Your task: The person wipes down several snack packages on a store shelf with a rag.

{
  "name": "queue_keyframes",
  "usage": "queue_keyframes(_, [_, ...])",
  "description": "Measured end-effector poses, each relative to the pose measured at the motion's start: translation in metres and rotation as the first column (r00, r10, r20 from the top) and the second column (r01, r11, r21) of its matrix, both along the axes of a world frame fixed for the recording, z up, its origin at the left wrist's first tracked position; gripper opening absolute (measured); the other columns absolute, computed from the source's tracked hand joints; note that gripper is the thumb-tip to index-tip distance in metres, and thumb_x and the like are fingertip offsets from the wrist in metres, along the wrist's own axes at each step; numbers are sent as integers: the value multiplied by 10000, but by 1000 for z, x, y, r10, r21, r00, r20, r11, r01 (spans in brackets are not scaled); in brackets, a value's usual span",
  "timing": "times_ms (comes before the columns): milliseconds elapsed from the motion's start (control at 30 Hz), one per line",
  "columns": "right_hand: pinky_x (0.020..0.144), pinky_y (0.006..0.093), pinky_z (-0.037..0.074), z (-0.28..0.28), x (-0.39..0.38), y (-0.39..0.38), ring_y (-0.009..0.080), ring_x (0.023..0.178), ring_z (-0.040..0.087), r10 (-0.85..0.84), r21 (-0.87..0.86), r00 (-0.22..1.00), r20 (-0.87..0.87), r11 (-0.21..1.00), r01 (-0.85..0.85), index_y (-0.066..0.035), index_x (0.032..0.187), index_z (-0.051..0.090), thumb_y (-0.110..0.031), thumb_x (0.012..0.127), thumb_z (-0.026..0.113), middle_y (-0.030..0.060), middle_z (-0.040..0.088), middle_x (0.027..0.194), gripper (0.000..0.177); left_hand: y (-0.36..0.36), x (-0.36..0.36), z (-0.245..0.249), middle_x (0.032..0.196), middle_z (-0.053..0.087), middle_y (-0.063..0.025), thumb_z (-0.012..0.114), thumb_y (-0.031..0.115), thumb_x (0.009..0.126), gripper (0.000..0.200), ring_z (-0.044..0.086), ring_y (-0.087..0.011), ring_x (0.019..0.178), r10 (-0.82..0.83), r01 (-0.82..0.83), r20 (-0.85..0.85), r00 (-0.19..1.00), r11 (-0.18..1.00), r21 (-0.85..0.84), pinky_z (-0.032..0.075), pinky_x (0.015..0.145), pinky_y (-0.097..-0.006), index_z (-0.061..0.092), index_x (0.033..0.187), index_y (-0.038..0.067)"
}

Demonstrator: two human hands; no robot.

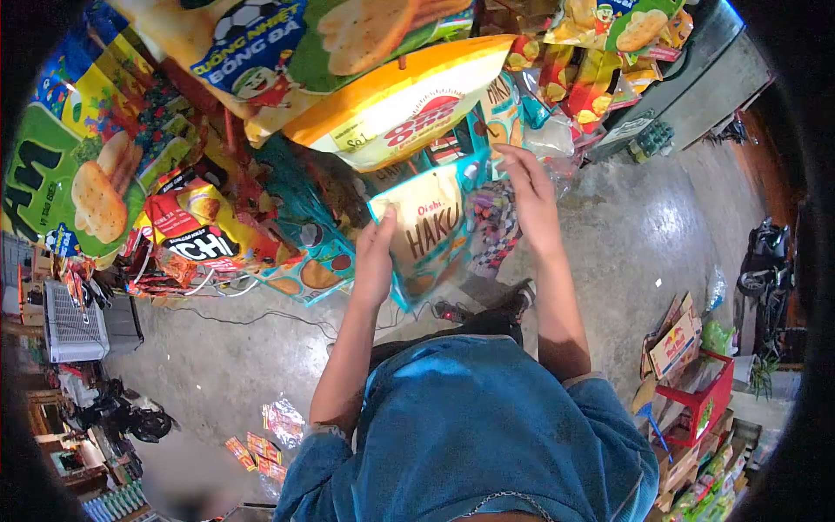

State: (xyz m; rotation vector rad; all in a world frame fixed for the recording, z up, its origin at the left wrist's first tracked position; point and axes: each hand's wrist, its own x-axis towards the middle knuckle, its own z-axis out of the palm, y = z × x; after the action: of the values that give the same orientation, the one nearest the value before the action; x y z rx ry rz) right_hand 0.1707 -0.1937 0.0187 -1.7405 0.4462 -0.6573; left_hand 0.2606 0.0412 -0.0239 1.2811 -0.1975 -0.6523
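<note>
A teal and cream Oishi Haku snack bag [428, 228] is held up in front of my body, slightly tilted. My left hand [376, 261] grips its left edge, with the thumb lying on the front. At the upper right corner, my right hand [529, 196] has its fingers bent and pinched on the bag's top edge. Just beyond that hand hangs another Haku bag [503, 109]. Above the held bag is a large yellow and white snack bag [409, 109], and higher still a green potato-snack bag [348, 43].
More snack bags hang at left, including a green one [78, 183] and a red-yellow one [191, 226]. A red crate [696, 404] stands at right beside cardboard. Small red packets [261, 448] lie on the concrete floor [209, 365], where a dark cable [252, 317] runs. A motorbike [765, 270] stands far right.
</note>
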Motion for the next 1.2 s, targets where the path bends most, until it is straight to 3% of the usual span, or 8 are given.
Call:
queue_keyframes(67, [914, 284, 454, 19, -14, 19, 131, 998, 572, -121, 325, 979, 163, 944, 62, -30, 1289, 619, -343, 1096, 447, 72, 616, 1083, 406, -8, -20, 9, 1224, 680, -78, 483, 400, 1082, 477, 601, -119, 1098, -16, 8, 121, 993, 998, 66, 422, 993, -281, 635, 1276, -8])
queue_keyframes(167, [1040, 389, 450, 30, -24, 68, 262, 1238, 564, 136, -249, 897, 420, 968, -30, -73, 1303, 629, -176, 896, 729, 126, 600, 1346, 432, -17, -43, 27, 1109, 665, -38, 458, 359, 1095, 421, 573, -93, 982, -101, 37, 282, 954, 975, 221, 457, 853, -272, 606, 1245, -5])
queue_keyframes(300, [1075, 459, 430, 3, -27, 59, 383, 1238, 580, 261, -755, 934, 246, 655, 16, -94, 1348, 631, -90, 854, 679, 200, 523, 1463, 496, -24, -48, 35, 1239, 640, -95, 414, 292, 1106, 417, 593, -142, 1102, -22, 50, 323, 946, 996, -79, 468, 959, -312, 544, 1362, -10])
queue_keyframes(400, [1068, 465, 439, -12, -21, 38, 394, 1260, 570, -172, -441, 951, 257, 855, 274, -83, 1353, 631, -54, 865, 632, 216, 507, 1480, 489, -33, -48, 40, 1218, 627, -74, 405, 325, 1117, 424, 560, -119, 1097, -33, 47, 165, 986, 996, -81, 430, 979, -291, 577, 1301, -16])
queue_keyframes(767, [1082, 405, 424, -1, -30, 20, 382, 1288, 545, -174, -511, 955, 241, 813, 278, -78, 1338, 639, -170, 900, 734, 222, 498, 1465, 457, -64, -53, 48, 1235, 648, -105, 427, 400, 1102, 486, 661, -167, 1005, -137, 141, 51, 989, 984, -104, 541, 843, -320, 505, 1392, 18])
queue_keyframes(867, [1043, 422, 424, -16, -23, -1, 346, 1178, 562, -321, -41, 905, 279, 938, 345, -84, 1243, 673, -163, 914, 716, 182, 579, 1276, 341, -70, -54, 50, 1238, 651, -103, 446, 406, 1096, 486, 660, -171, 1021, -73, 77, 44, 996, 992, -95, 538, 861, -320, 509, 1385, 21])
queue_keyframes(1033, [986, 388, 461, -5, -53, 64, 339, 1083, 587, -109, -583, 949, 295, 766, 269, -177, 1194, 737, -137, 842, 769, 166, 582, 1205, 355, -77, -49, 57, 1235, 652, -90, 455, 407, 1092, 489, 646, -170, 1061, -27, 42, 158, 987, 995, -92, 519, 912, -323, 510, 1387, 20])
queue_keyframes(1200, [920, 416, 490, -10, -52, 36, 325, 1009, 625, -110, -587, 958, 265, 770, 251, -174, 1136, 761, -147, 837, 734, 144, 609, 1216, 301, -66, -43, 56, 1221, 651, -102, 444, 411, 1096, 477, 642, -154, 1066, -123, 123, 7, 992, 986, -115, 518, 924, -316, 552, 1334, 12])
